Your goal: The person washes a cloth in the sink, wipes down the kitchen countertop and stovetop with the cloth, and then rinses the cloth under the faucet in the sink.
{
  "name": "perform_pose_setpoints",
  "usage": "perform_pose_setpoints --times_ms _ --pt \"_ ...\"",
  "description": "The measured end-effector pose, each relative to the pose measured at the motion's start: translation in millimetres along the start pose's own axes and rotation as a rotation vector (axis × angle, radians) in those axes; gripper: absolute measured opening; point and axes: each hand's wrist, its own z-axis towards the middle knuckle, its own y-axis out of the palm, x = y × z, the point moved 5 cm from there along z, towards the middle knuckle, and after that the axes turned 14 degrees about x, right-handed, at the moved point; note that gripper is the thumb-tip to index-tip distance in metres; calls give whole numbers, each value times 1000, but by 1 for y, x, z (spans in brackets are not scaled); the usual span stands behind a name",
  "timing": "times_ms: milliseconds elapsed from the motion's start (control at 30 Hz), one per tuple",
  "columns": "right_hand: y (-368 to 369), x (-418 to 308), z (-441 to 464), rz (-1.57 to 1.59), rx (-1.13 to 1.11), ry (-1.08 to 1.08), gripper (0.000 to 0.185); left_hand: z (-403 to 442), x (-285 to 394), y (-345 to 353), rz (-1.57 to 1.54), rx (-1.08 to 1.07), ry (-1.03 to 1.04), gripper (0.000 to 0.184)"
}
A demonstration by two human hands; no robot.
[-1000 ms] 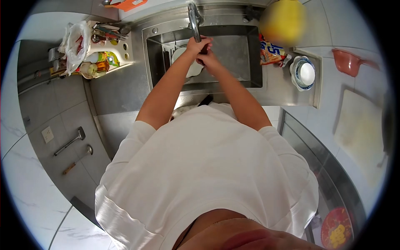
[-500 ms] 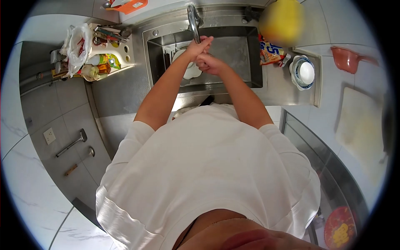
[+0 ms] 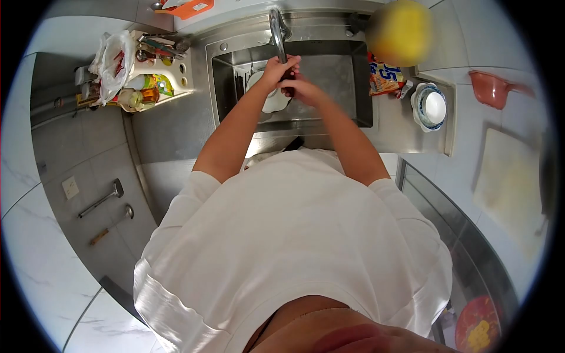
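Observation:
My left hand (image 3: 279, 69) is under the tip of the curved metal faucet (image 3: 276, 32), over the steel sink (image 3: 335, 88). Its fingers are curled, and what they close on is hidden. Just below and to the right, my right hand (image 3: 302, 89) has bent fingers that reach toward the left one. A small dark patch shows between the two hands; I cannot make out whether it is an object or shadow. Beneath my wrists a white scalloped dish (image 3: 276, 103) lies in the left part of the sink.
Right of the sink are an orange snack-like packet (image 3: 384, 76), stacked bowls (image 3: 434, 107) and a blurred yellow object (image 3: 401, 32). A red ladle-shaped scoop (image 3: 489, 88) hangs beyond. On the left stands a rack (image 3: 183, 76) with bottles, utensils and a plastic bag (image 3: 118, 62).
My right hand has shifted slightly right and its fingers have loosened from the left hand, so a dark gap shows between them. The whole view has moved slightly.

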Motion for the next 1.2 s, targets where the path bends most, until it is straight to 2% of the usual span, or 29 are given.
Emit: perform_pose_setpoints --times_ms 67,100,167,200,300,333,400,433,467,500,533,567,600,633,667,700,733,767,800,833,867,933,967,1000,1033,1100,1167,1200 --pt "1 -17 -23 461 -217 112 27 1 -2 -1 -30 -149 -123 32" --pt "-4 -19 -28 460 -216 111 27 4 0 -3 -31 -150 -122 32" --pt "-7 -22 -38 788 -289 320 32 6 -6 -3 18 -224 -285 35" --pt "-8 -17 -35 907 -309 339 37 6 -6 -3 16 -223 -286 35" --pt "6 -49 -65 935 -215 342 28 1 -12 7 -387 -289 -504 30" --pt "4 -38 -53 935 -214 342 28 1 -13 7 -389 -258 -508 30" --pt "12 -18 -31 1086 -539 478 15 -2 -11 5 -355 -292 -519 34" --pt "13 -10 -25 1087 -538 477 15 -3 -10 4 -321 -324 -527 39" --pt "17 1 -20 879 -529 418 11 -3 -11 11 -341 -351 -532 47" --pt "22 0 -21 670 -518 360 12 -1 -10 13 -341 -349 -531 47" --pt "20 2 -21 582 -335 340 14 2 -10 13 -252 -331 -489 47" --pt "23 -3 -22 581 -336 341 14 5 -10 13 -164 -313 -448 48" --pt "17 -1 -16 356 -169 264 15 5 -12 15 -165 -311 -449 48" --pt "10 0 -12 130 -4 183 19 8 -13 14 -122 -224 -364 48" --pt "13 0 -11 131 -4 183 19 11 -12 13 -79 -137 -280 49" --pt "10 -15 -13 -37 159 -68 25 14 -13 11 -36 -51 -195 50" --pt "8 -33 -19 -206 320 -321 32 16 -19 15 -35 -51 -194 50" --pt "12 -39 -23 -205 322 -320 32 21 -20 13 4 56 -86 49" --pt "9 -36 -23 -353 429 -311 36 23 -18 9 43 162 23 48" --pt "5 -40 -26 -501 536 -301 41 25 -20 9 44 160 24 48" --pt "5 -33 -22 -501 538 -303 41 27 -20 9 104 154 66 46" --pt "4 -9 -6 -153 441 -437 39 22 -7 8 165 148 107 45" --pt "-5 -5 -4 -152 440 -438 39 15 -4 12 73 3 -76 43" --pt "-5 -7 -12 70 212 -143 40 4 -2 16 -21 -142 -260 42" --pt "0 -9 -24 286 -19 151 41 0 0 11 -20 -140 -258 42" --pt "-4 -22 -34 373 -103 167 35 -4 2 6 -93 -200 -333 39" --pt "0 -25 -42 673 -280 342 33 -7 3 -1 -25 -247 -305 38" --pt "-3 -39 -57 719 -226 386 27 -5 -2 -3 -187 -301 -345 38"
